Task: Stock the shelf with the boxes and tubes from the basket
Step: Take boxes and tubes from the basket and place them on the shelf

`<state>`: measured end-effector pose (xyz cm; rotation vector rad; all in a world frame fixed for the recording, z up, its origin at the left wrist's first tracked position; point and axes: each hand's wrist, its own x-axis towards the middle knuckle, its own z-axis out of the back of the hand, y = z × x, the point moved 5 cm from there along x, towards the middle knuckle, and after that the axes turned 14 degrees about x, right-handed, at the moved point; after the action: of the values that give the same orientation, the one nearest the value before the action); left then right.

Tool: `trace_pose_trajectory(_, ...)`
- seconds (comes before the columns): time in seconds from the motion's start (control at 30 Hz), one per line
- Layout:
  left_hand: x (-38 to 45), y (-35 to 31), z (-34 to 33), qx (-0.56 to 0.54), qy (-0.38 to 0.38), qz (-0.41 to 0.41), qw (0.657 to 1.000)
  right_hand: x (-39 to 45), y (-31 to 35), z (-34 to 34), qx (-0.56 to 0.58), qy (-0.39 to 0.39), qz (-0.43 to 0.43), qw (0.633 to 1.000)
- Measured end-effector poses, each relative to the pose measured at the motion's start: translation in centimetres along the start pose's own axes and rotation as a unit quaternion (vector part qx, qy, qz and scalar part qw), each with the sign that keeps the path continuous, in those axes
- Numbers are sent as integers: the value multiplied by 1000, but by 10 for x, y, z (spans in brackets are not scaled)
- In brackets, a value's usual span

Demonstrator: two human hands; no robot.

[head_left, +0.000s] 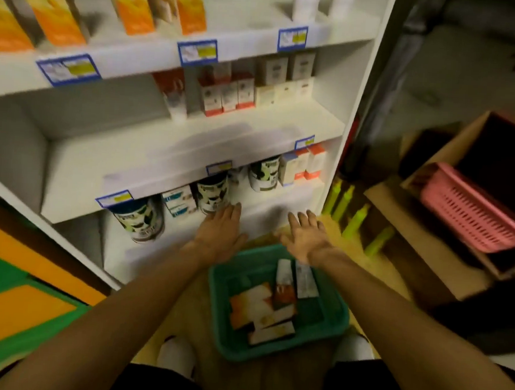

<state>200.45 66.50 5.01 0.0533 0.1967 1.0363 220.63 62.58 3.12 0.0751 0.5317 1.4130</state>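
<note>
Boxes (261, 309) lie in the green basket (338, 308) under my wrists, nearer my empty, spread right hand (303, 235) than my spread left hand (221, 228).

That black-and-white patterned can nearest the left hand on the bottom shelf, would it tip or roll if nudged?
The patterned can stands upright and looks squat, so a light nudge from the left hand would probably slide it rather than tip it. Knocked over, its round body would likely roll. The wall looks smooth, so it may be a little slippery to grasp.
</note>
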Motion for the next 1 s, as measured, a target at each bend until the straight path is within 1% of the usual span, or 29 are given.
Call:
trace_pose_trajectory(0.1,8,-20,-55,-12,83,-30,996,3,-44,-45,-22,56,-26,998)
trace_pose_trajectory(0.23,22,-48,-120,-1,175,-65,982,14,-88,-88,-43,85,-50,994)
trace_pose_trajectory(0.3,29,-62,-149,8,206,-76,975,24,-104,-111,-56,100,-45,992)
trace_pose_trajectory(0.37,31,-72,-171,21,223,-86,971,29,-113,-129,-80,102,-30,991)
trace_pose_trajectory(0.43,37,-80,-200,25,242,-97,965,41,-119,-152,-102,120,-23,987)
trace_pose_trajectory(0.53,44,-86,-232,45,266,-114,956,54,-119,-177,-116,133,-10,984)
trace_pose_trajectory(0.6,48,-89,-250,43,277,-115,953,63,-120,-193,-116,130,0,985)
trace_pose_trajectory(0.73,52,-93,-280,29,306,-110,945,79,-124,-227,-90,137,-23,986)
trace_pose_trajectory(0.87,52,-97,-291,28,301,-112,947,89,-119,-244,-65,93,-51,992)
trace_pose_trajectory(1.0,60,-97,-299,13,283,-94,955,98,-114,-252,-7,34,-88,996)
